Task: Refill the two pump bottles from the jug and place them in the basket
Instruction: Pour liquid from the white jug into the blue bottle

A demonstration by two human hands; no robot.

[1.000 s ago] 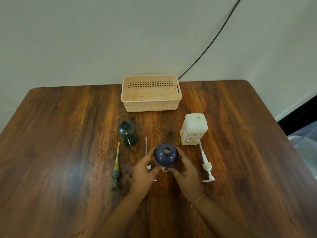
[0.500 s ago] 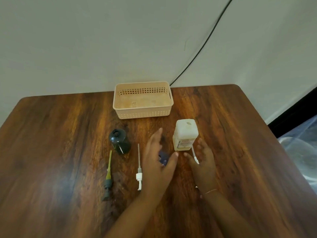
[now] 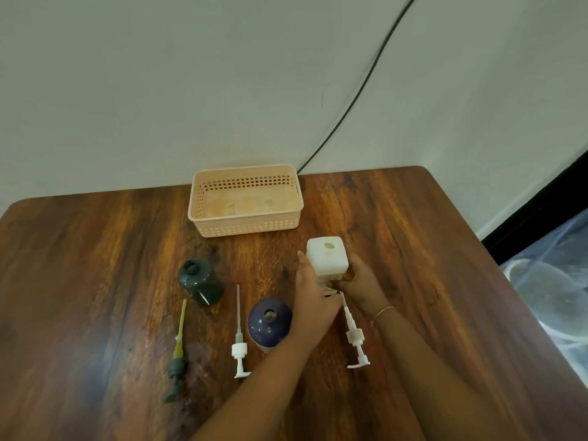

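- The jug (image 3: 327,257), a white square one, stands near the middle of the worktop (image 3: 95,265), in front of the basket (image 3: 248,226) and apart from it.
- The left hand (image 3: 313,297) lies against the jug's left face and the right hand (image 3: 362,288) wraps its lower right corner. Both grips are closed on the jug, though I cannot tell whether its base is off the wood yet.
- The navy bottle (image 3: 269,323) stands open-necked just beside the left wrist. The dark green bottle (image 3: 200,281), also open, sits further left.
- A white pump (image 3: 239,345), a second white pump (image 3: 354,335) and a green pump (image 3: 178,342) lie loose on the worktop. The basket holds no bottle, so filling looks not yet begun.
- Risk: both necks are narrow, so a quick tilt of the jug would likely send liquid over the shoulders and onto the wood.
- Risk: the left forearm passes right by the navy bottle, and a sweep toward it could knock the bottle over.
- Risk: the second white pump's tube reaches to just under the right hand, so a drag of the jug could flick it away.
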